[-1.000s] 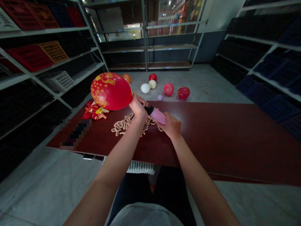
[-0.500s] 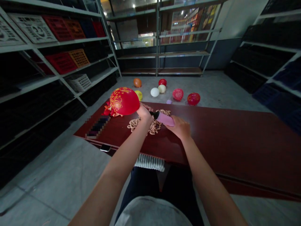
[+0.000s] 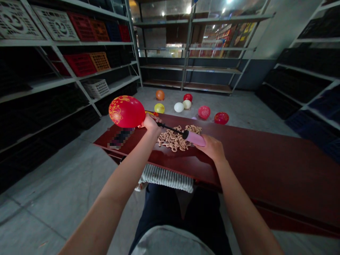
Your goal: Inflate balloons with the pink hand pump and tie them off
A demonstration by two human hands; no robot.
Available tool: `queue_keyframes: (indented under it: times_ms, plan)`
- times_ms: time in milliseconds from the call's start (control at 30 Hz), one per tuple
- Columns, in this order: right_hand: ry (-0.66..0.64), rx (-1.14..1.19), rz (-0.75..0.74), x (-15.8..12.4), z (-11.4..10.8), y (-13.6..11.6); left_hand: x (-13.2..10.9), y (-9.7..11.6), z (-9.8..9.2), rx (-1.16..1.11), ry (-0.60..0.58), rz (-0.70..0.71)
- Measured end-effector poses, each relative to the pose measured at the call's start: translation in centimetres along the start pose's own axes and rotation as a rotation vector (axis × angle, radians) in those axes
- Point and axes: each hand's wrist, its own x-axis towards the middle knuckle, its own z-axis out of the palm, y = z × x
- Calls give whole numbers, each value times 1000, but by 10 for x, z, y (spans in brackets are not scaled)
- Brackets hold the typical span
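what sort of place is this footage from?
Likely a warehouse storeroom: metal racks line three sides, plastic crates sit on them, the floor is bare concrete. At a dark red table the left hand holds a red balloon, the right hand a pink pump.

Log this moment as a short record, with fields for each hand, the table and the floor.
left hand: grips the neck of the inflated red balloon at the pump's tip
right hand: holds the pink pump, its black rod extended toward the balloon
table: dark red; pile of beige rings lying by the pump
floor: loose balloons beyond the table, red, white, yellow, orange
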Motion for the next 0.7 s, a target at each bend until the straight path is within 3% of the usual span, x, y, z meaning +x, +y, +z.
queue_keyframes:
  times_ms: [100, 300, 567, 700]
  plan:
    - [-14, 5, 5, 1, 0, -1, 5, 16, 1, -36, 34, 31]
    - [36, 68, 64, 0, 1, 2, -14, 22, 31, -39, -142, 93]
    - [127, 137, 215, -1, 7, 14, -53, -5, 92, -12, -315, 205]
    - [140, 164, 238, 0, 11, 19, -65, -38, 107, 43, -348, 184]
